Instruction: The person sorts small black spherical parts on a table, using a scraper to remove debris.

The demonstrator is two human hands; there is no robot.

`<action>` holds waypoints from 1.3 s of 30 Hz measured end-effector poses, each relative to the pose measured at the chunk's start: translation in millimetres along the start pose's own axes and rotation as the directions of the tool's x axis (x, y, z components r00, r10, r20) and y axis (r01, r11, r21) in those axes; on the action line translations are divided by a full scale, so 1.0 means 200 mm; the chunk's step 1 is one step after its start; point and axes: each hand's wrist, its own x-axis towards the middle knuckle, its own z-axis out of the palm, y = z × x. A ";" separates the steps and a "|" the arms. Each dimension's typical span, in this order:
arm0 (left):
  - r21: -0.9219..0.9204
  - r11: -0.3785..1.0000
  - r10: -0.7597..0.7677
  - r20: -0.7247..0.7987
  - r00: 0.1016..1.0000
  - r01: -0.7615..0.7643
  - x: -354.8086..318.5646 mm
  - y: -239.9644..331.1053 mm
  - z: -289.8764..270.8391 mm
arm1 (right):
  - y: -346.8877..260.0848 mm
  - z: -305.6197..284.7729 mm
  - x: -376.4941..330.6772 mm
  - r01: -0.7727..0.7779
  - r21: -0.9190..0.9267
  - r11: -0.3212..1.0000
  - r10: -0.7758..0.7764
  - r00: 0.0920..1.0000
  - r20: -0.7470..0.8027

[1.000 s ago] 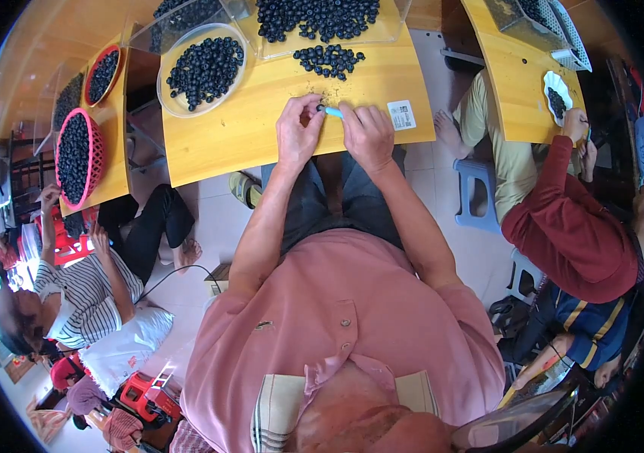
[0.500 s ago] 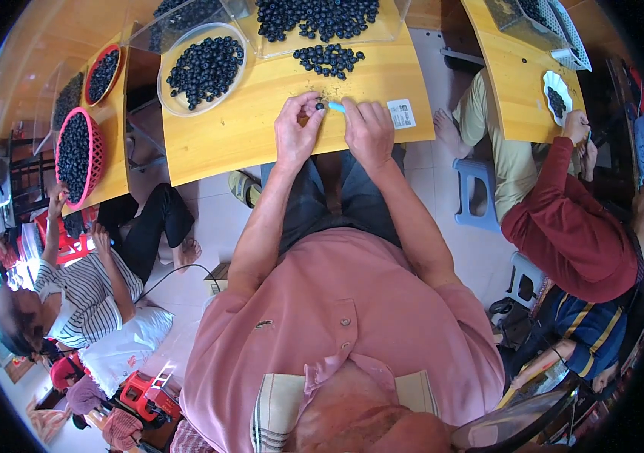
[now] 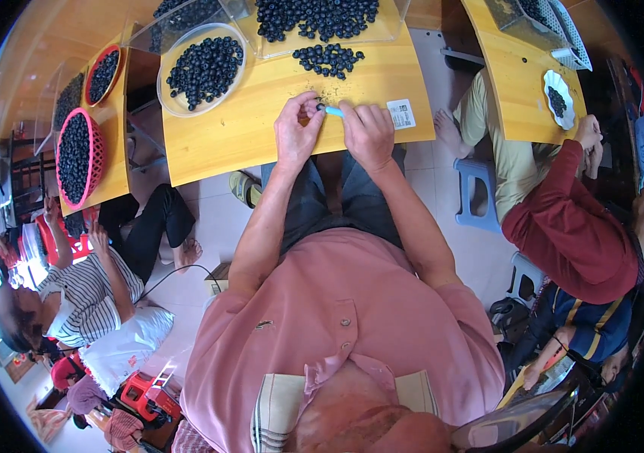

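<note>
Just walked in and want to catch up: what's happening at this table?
A person in a pink shirt sits at a yellow table. The left hand pinches a dark berry; the right hand holds a small blue tool against it. A loose pile of berries and a full clear bowl lie just beyond.

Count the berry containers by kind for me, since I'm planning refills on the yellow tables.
Red plastic mesh baskets: 2
Round clear plastic bowl: 1
Clear rectangular plastic trays: 2
Small white plate: 1
White mesh crate: 1
Total: 7
</note>
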 end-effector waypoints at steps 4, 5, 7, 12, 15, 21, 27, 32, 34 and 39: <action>0.058 0.998 0.021 0.006 1.000 -0.021 0.00 0.02 0.00 | 0.00 0.00 -0.01 -0.011 -0.001 1.000 0.011 1.000 0.010; 0.050 0.999 0.010 0.006 1.000 -0.010 0.00 0.03 0.00 | 0.00 0.00 0.00 -0.018 -0.007 1.000 0.018 1.000 0.020; 0.041 0.999 0.000 0.005 1.000 0.000 0.00 0.02 0.00 | 0.00 0.00 0.00 -0.025 -0.011 1.000 0.025 0.999 0.030; -0.158 0.987 -0.045 -0.010 0.999 0.043 -0.01 0.01 0.00 | 0.00 0.01 0.00 -0.110 0.010 0.994 0.109 0.993 0.042; 0.020 0.989 0.148 -0.018 0.989 -0.148 0.01 -0.02 -0.02 | 0.00 0.01 -0.01 -0.106 0.018 0.994 0.105 0.993 0.060; 0.069 0.985 0.164 -0.043 0.985 -0.161 0.01 -0.01 -0.02 | 0.01 0.01 -0.02 -0.099 0.023 0.995 0.098 0.993 0.063; 0.022 1.000 -0.021 -0.029 0.999 0.021 0.00 -0.01 -0.01 | 0.01 0.01 -0.02 -0.091 0.026 0.996 0.089 0.995 0.051; 0.145 0.968 0.214 -0.035 0.976 -0.207 0.01 0.03 -0.01 | 0.01 0.01 -0.02 -0.089 0.032 0.995 0.088 0.995 0.036; 0.168 0.968 0.197 -0.036 0.980 -0.188 0.01 0.03 -0.01 | 0.01 0.00 -0.01 -0.089 0.034 0.995 0.088 0.996 0.034; 0.099 0.992 0.082 -0.023 0.996 -0.079 0.00 -0.02 -0.01 | 0.00 0.00 0.00 -0.047 0.029 0.998 0.047 0.999 0.011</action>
